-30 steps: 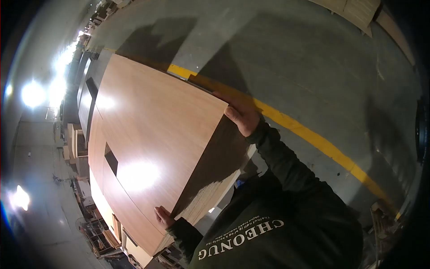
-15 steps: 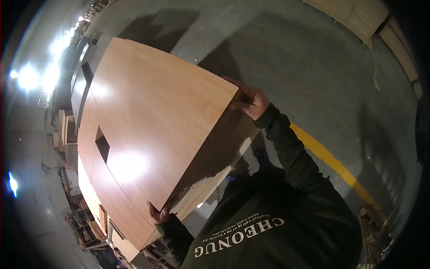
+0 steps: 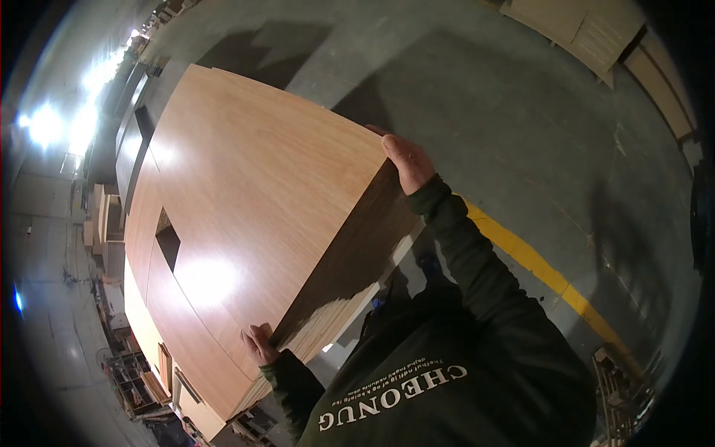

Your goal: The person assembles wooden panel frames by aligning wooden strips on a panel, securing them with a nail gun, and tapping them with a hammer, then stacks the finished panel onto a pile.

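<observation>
A large light-brown wooden panel (image 3: 275, 179) lies on top of a stack of boards (image 3: 335, 305) in front of me. My right hand (image 3: 410, 160) is closed round its right near corner, the thumb at the top edge and the fingers mostly hidden along the far side. At the left near corner, my left hand (image 3: 260, 345) is closed against the panel's edge, its fingers bent and showing above the surface. A dark rectangular opening (image 3: 168, 240) shows along a seam to the left.
Dark panels (image 3: 134, 149) stand beyond the stack on the left. Shelving with wooden parts (image 3: 138, 384) is at lower left. A yellow line (image 3: 529, 261) crosses the grey floor (image 3: 506, 112) on my right. Flat boards (image 3: 573, 33) lie at the upper right.
My right thumb has shifted from the panel's near side up to its top edge. My left hand has moved slightly up and left, with its fingers now showing above the surface.
</observation>
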